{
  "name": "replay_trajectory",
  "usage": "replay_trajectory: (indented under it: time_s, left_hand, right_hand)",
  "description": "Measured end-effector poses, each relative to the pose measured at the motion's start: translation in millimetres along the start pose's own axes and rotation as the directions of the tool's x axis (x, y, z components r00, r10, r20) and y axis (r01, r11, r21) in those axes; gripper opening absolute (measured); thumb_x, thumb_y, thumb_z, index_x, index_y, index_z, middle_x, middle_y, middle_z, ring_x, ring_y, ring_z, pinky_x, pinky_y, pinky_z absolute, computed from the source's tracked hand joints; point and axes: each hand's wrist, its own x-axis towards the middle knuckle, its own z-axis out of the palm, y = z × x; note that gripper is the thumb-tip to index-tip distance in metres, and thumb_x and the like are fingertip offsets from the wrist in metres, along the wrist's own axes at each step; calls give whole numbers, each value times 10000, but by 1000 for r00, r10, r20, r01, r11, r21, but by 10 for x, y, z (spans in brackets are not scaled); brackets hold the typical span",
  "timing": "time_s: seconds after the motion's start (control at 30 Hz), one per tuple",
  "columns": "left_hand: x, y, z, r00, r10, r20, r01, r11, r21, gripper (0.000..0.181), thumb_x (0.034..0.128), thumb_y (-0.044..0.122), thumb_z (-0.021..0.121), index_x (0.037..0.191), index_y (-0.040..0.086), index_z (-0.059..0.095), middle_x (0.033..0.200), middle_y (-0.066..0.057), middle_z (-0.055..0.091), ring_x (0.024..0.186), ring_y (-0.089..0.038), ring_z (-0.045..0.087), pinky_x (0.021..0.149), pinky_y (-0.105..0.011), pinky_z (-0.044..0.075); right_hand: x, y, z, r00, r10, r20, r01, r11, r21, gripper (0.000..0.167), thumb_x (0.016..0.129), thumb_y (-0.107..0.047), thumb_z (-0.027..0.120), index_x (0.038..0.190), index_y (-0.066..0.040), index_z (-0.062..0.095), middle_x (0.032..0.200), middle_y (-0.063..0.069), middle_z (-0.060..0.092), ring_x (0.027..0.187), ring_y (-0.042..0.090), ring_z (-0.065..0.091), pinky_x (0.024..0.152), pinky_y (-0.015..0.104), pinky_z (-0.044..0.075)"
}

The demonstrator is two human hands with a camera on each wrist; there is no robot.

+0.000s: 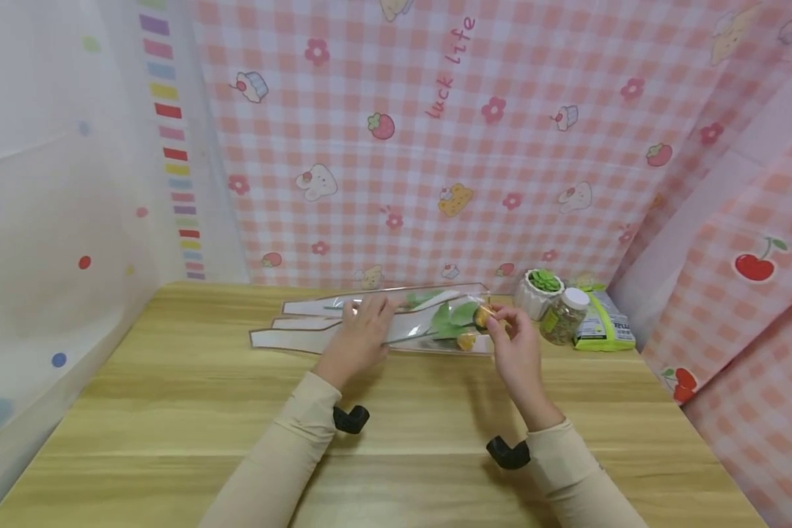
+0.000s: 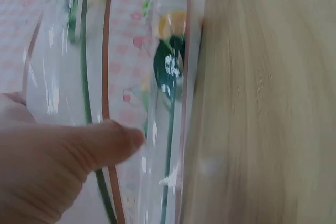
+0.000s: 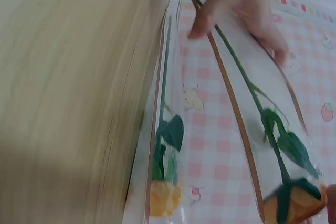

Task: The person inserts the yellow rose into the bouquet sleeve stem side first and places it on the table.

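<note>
An artificial orange rose point(image 1: 484, 316) in a clear sleeve with brown edges is raised slightly over the table. My left hand point(image 1: 359, 339) grips this sleeve across its width, thumb point(image 2: 113, 142) at the near edge and fingers at the far edge. At the bloom end, my right hand point(image 1: 516, 339) pinches the sleeve between thumb and fingertips; only a fingertip shows in the right wrist view. Beneath it on the table lies another sleeved orange rose point(image 3: 165, 198), its green stem parallel to the front edge. Behind is a further clear sleeve point(image 1: 478, 289), partly hidden.
To the right of the sleeves stand a white pot with a succulent point(image 1: 536, 301), a lidded clear jar point(image 1: 565, 317) and a green-and-grey bag point(image 1: 605, 323). A pink checked cloth point(image 1: 396, 183) hangs behind the wooden table point(image 1: 409, 440).
</note>
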Motion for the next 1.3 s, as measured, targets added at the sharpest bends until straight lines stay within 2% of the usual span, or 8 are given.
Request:
replay_trajectory:
  time_s: [0.3, 0.43, 0.6, 0.73, 0.97, 1.1, 1.2, 1.3]
  left_hand:
    - [-131, -214, 45, 993, -116, -11, 116, 993, 27, 818, 845, 81, 777, 1528, 196, 342, 1412, -99, 510, 1347, -295, 438, 1107, -706, 258]
    - [-190, -244, 47, 988, -155, 28, 153, 987, 43, 837, 844, 101, 772, 1549, 204, 333, 1451, -109, 484, 1361, -294, 431, 1077, -705, 298]
    - [-230, -243, 47, 981, -171, 95, 171, 985, 13, 730, 887, 77, 711, 1520, 164, 357, 1358, -128, 524, 1267, -302, 494, 950, -593, 461]
    - [-255, -239, 26, 984, -144, 101, 144, 989, 9, 665, 883, 77, 719, 1475, 129, 419, 1276, -122, 561, 1211, -304, 525, 904, -568, 476]
    - [-277, -241, -19, 985, -123, 120, 121, 992, 24, 682, 885, 124, 744, 1482, 128, 413, 1267, -109, 545, 1214, -293, 517, 883, -536, 471]
    - [-273, -235, -58, 988, -112, 103, 115, 993, -23, 633, 923, 53, 665, 1495, 122, 402, 1285, -116, 539, 1217, -293, 514, 863, -526, 482]
    - [-293, -246, -76, 986, -125, 107, 128, 991, -22, 616, 932, -8, 598, 1501, 126, 404, 1295, -113, 543, 1228, -284, 511, 857, -514, 479]
    - [-324, -268, -77, 987, -132, 97, 132, 991, 6, 626, 907, -39, 585, 1490, 124, 428, 1267, -114, 561, 1209, -283, 528, 836, -505, 473]
  right_hand:
    - [28, 37, -73, 995, 14, -96, -28, 989, -144, 138, 1026, -62, 578, 1042, 69, 540, 1066, 245, 643, 994, 263, 608, 833, 214, 465]
    - [33, 57, -64, 997, 64, -40, -67, 995, -80, 137, 1048, -79, 537, 1062, 50, 492, 1077, 257, 660, 905, 153, 606, 727, 166, 472]
    - [62, 72, -72, 972, 221, 77, -230, 963, 140, 75, 1067, -47, 462, 1048, 15, 424, 1064, 123, 618, 902, 5, 579, 772, 156, 469]
    - [65, 61, -92, 947, 299, 117, -314, 939, 138, 88, 1075, -44, 433, 1006, -11, 390, 976, 32, 537, 843, 19, 525, 749, 190, 408]
    - [32, 63, -89, 960, 247, 132, -255, 966, 50, 65, 1084, -40, 371, 1024, -32, 348, 1165, 239, 541, 906, 26, 559, 823, 189, 439]
    - [35, 57, -60, 972, 193, 131, -199, 979, 34, 67, 1089, -35, 347, 1023, -34, 355, 1062, 286, 637, 919, 205, 675, 849, 234, 498]
    - [38, 54, -42, 958, 183, 219, -199, 978, 56, 73, 1096, -52, 342, 1025, -41, 354, 991, 253, 729, 1120, 317, 638, 1001, 311, 403]
    - [50, 56, -53, 924, 220, 312, -264, 958, 108, 44, 1104, -73, 327, 1069, -47, 334, 999, 109, 767, 1217, 264, 592, 1038, 322, 317]
